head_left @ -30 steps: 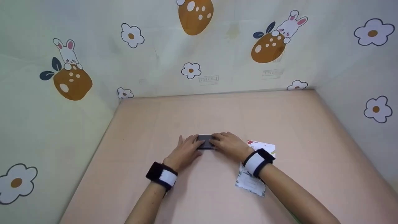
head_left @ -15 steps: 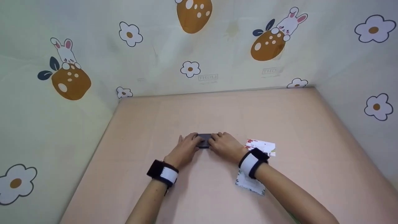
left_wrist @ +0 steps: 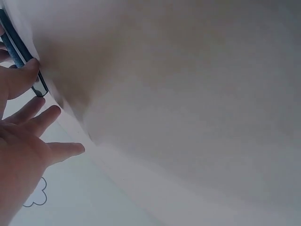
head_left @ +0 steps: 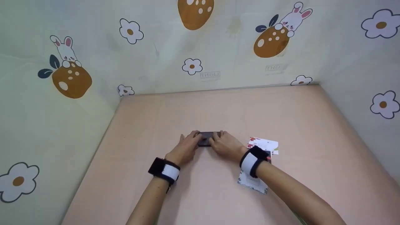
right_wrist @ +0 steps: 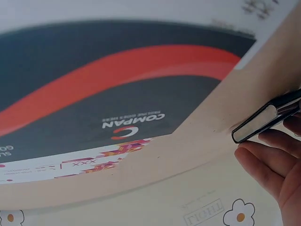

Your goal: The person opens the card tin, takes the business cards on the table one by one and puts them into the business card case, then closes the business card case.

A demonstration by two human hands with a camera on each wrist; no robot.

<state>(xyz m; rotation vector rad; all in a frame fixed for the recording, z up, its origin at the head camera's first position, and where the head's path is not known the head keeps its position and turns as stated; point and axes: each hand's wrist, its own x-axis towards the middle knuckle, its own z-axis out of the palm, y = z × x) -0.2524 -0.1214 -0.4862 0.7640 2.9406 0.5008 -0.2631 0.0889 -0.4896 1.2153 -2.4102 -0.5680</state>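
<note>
While the dark case (head_left: 205,142) is pinched at its left end by the left hand (head_left: 186,149) (some outer fingers are splayed clear of it), its right end is grasped in the curled fingers of the right hand (head_left: 228,147). It is held near the middle of the tabletop (head_left: 150,122). By the right wrist, a black card with a red band (right_wrist: 155,61), a red-flowered card (head_left: 265,144) and a pale bordered card (head_left: 252,183) are partly hidden.

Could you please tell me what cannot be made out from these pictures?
Head view: ends of the dark object, behind left hand and right hand.
Head view: most of the red-striped card, behind the right arm.
Left wrist view: the object's remainder, beyond the left edge.
Right wrist view: pale card, finest print too small.
</note>
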